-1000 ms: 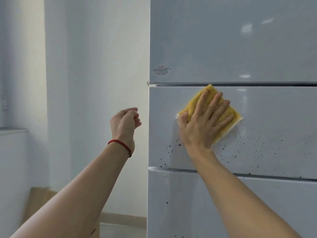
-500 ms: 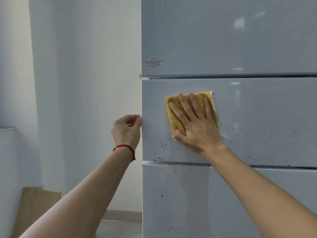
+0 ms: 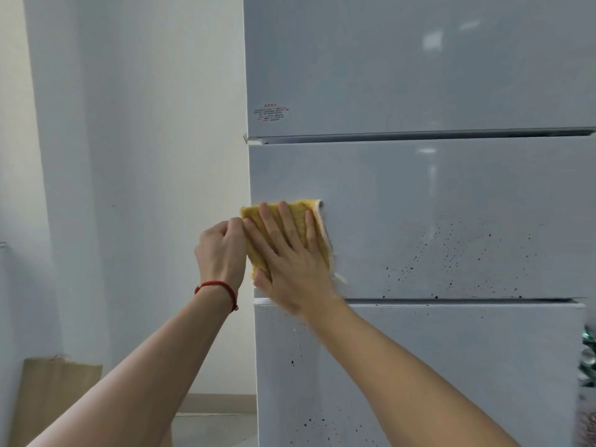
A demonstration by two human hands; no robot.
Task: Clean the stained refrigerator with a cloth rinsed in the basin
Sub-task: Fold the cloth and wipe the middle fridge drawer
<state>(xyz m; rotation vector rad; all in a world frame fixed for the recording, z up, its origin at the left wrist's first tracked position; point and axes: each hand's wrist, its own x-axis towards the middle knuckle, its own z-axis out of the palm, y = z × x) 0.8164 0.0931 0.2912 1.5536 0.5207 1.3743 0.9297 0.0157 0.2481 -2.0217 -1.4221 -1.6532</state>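
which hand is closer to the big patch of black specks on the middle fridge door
Right. The right hand presses the yellow cloth flat on the middle door, just left of the speck patch. The left hand sits farther left, at the door's edge.

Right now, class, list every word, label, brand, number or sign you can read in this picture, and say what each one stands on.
Sticker on the lower left corner of the refrigerator top door: red heading and several small lines of print, too small and blurred to read.
Nothing else in view carries any words, brand marks, numbers or signs.
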